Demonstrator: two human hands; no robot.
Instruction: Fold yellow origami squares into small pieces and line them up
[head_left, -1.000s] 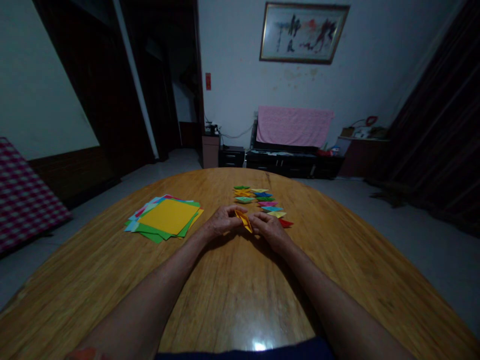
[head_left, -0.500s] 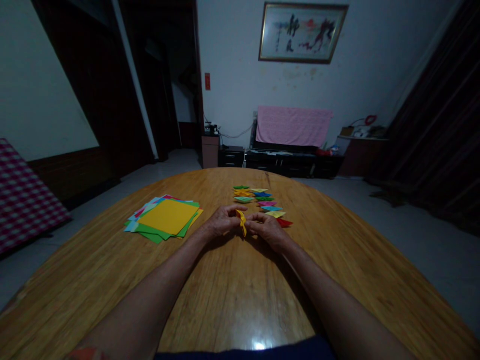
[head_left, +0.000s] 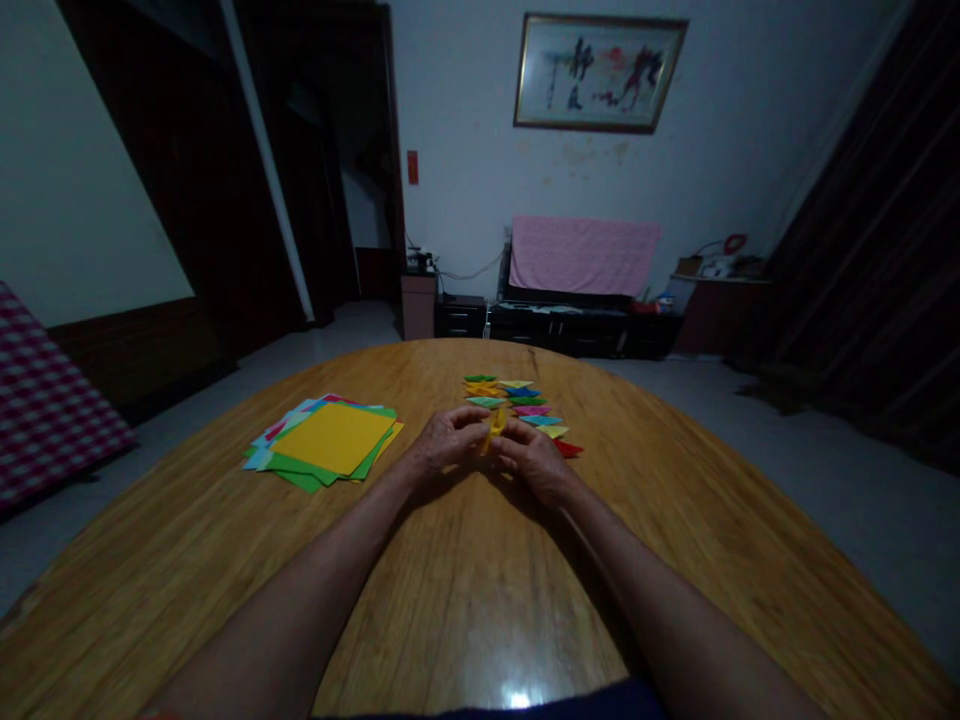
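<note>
The left hand and the right hand hold together one yellow folded paper piece, which is to the right of the stack of square papers. On the left hand, the thumb and the forefinger are closed on one side of this piece. On the right hand, the thumb and the forefinger pinch the other side, with only the paper between them; its other fingers are partly hidden. The stack lies on the wooden table, with a yellow sheet on top. Farther to the right of the stack, small folded paper boats of several colours stand in two rows. The nearest, a red boat, is partly covered by the right hand.
</note>
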